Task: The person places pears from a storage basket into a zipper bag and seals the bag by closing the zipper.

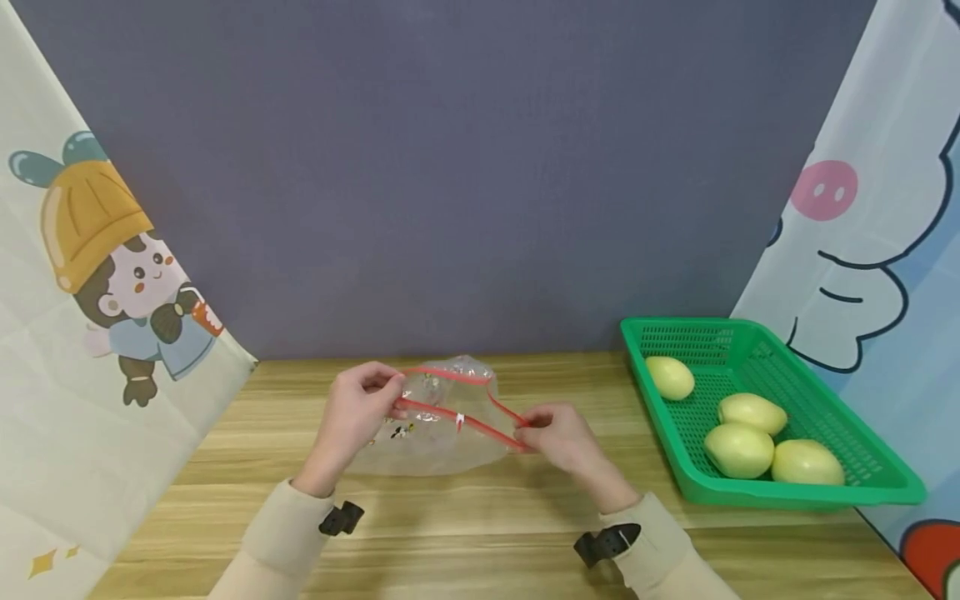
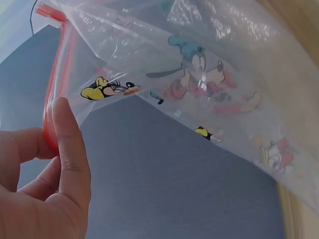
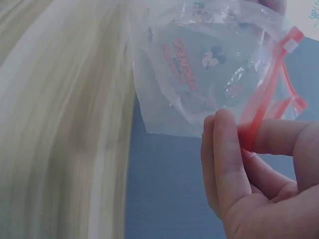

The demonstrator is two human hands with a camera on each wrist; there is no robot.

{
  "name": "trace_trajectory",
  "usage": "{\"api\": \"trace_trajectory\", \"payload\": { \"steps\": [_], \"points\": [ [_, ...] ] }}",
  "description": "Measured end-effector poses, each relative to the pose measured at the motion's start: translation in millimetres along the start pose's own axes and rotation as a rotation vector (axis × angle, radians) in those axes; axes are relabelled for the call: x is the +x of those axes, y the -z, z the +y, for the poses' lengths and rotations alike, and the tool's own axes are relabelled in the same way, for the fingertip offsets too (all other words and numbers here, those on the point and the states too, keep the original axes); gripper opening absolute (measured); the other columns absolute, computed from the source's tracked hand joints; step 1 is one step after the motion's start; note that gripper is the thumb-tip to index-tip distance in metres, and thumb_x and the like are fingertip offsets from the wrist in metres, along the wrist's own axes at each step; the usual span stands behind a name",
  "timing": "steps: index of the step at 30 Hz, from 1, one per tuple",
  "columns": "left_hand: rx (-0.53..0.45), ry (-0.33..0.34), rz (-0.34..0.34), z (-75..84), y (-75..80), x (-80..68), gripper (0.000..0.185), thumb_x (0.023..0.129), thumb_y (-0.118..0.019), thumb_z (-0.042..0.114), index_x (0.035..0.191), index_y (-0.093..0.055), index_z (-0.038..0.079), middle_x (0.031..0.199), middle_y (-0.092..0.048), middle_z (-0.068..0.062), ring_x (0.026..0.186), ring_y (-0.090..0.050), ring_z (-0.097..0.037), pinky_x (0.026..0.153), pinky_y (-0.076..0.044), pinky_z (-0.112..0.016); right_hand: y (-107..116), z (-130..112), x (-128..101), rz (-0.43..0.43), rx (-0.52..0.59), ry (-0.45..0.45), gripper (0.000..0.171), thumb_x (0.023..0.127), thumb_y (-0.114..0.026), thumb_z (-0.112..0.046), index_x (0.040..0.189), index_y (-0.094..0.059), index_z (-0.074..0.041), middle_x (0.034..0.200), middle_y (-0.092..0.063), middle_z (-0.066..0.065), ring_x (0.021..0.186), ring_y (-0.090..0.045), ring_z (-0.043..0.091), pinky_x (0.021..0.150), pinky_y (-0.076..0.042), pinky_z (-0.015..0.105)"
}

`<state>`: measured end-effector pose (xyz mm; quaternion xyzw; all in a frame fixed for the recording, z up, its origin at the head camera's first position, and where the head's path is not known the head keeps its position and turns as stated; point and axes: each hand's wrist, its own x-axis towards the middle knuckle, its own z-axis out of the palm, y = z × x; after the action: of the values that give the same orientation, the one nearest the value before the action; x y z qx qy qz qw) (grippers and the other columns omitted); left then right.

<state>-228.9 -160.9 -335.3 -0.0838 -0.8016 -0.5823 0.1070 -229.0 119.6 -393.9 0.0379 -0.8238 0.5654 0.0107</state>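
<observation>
A clear zip bag with cartoon prints and a red zip edge spreads between both hands, its mouth parted. My left hand pinches the left end of the red edge between thumb and fingers. At the other end, my right hand pinches the red strip in the same way. A small white slider sits on the near strip; in the right wrist view the slider shows near the strip's far end. The left wrist view shows the printed bag wall stretching away from the fingers.
To the right stands a green plastic basket holding several pale yellow oval fruits. The wooden table meets a dark grey back panel. Cartoon-printed cloths hang on both sides.
</observation>
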Motion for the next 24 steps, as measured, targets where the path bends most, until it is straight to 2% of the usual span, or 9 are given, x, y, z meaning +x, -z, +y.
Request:
{"api": "trace_trajectory", "payload": {
  "steps": [4, 10, 13, 24],
  "points": [
    [-0.011, 0.003, 0.017, 4.5, 4.9, 0.3, 0.016, 0.100, -0.064, 0.008, 0.104, -0.070, -0.006, 0.085, -0.067, -0.017, 0.062, -0.070, -0.023, 0.060, -0.062, -0.032, 4.0, -3.0, 0.6, 0.045, -0.026, -0.008, 0.010, 0.080, -0.075, 0.001, 0.090, -0.075, 0.001, 0.080, -0.071, 0.004, 0.072, -0.066, 0.015, 0.067, -0.056, 0.029],
    [0.016, -0.001, 0.040, 5.2, 6.9, -0.4, 0.016, 0.099, -0.064, 0.009, 0.102, -0.071, -0.005, 0.085, -0.068, -0.016, 0.061, -0.070, -0.020, 0.060, -0.063, -0.034, 10.7, -5.9, 1.6, 0.048, 0.175, -0.056, 0.013, 0.086, -0.069, 0.006, 0.098, -0.072, 0.009, 0.090, -0.070, 0.016, 0.071, -0.072, 0.021, 0.072, -0.064, 0.035],
    [0.026, 0.010, 0.054, 2.1, 4.3, 0.9, 0.013, 0.098, -0.064, 0.006, 0.100, -0.071, -0.006, 0.082, -0.068, -0.015, 0.059, -0.070, -0.018, 0.058, -0.062, -0.031, 15.8, -7.2, 1.7, 0.063, 0.207, -0.048, 0.016, 0.086, -0.069, 0.006, 0.101, -0.071, 0.012, 0.091, -0.070, 0.018, 0.071, -0.072, 0.020, 0.071, -0.063, 0.032],
    [0.026, 0.072, 0.019, -17.2, -8.4, 2.3, 0.014, 0.098, -0.063, 0.004, 0.101, -0.072, -0.005, 0.084, -0.067, -0.015, 0.060, -0.069, -0.019, 0.056, -0.060, -0.027, 26.4, -13.4, 0.3, 0.069, 0.212, 0.003, 0.022, 0.090, -0.071, 0.002, 0.107, -0.068, 0.016, 0.094, -0.069, 0.019, 0.073, -0.072, 0.020, 0.071, -0.063, 0.029]
  ]
}}
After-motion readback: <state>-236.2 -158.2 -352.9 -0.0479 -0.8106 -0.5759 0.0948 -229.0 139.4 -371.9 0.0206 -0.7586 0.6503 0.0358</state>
